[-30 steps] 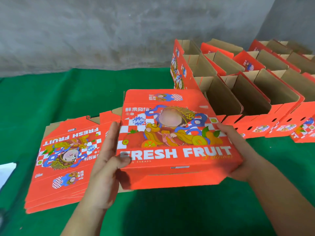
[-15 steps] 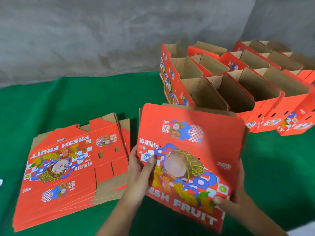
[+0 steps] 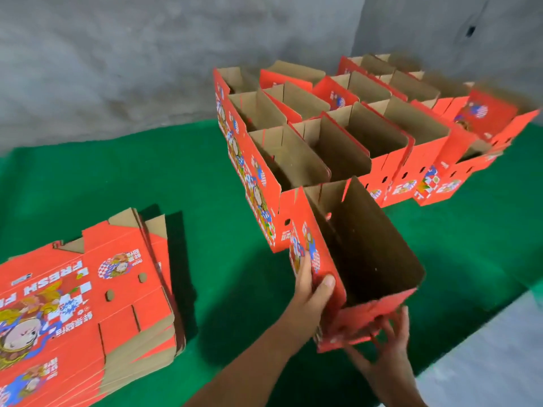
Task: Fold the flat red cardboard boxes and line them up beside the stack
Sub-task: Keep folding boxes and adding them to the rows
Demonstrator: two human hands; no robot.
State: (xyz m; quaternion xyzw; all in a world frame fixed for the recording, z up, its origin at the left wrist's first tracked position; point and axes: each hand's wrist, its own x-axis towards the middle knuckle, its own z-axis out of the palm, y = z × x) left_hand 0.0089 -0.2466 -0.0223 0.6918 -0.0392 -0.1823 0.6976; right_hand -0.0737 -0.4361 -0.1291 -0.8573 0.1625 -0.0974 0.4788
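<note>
Box in hand: a red printed cardboard box (image 3: 361, 251), opened into a brown-lined rectangular sleeve with its top open, sits at the near end of the rows of folded boxes, touching the nearest one.
Left hand: the left hand (image 3: 313, 289) pinches the box's near long wall at its top edge, thumb over the rim, fingers on the printed outer face.
Right hand: the right hand (image 3: 392, 333) is at the near short end, low down, fingers curled against the red end flaps; blur hides whether it grips a flap or only presses it.
Step judged: squaring the sleeve and settling it into line, with the end flaps seemingly still being worked.
Doing it well: the left hand should hold the long wall upright while the right pushes the flaps fully home, so the corners stay square and the wall does not bow.
Alignment: the long wall ought to run flush with the neighbouring row of folded red boxes (image 3: 323, 148).
Supply: the stack of flat red cardboard blanks (image 3: 85, 312) lies well apart to the left on the green felt-like table cover (image 3: 191, 177).
Risk: pressing one end alone may skew the box or nudge its neighbour.
</note>
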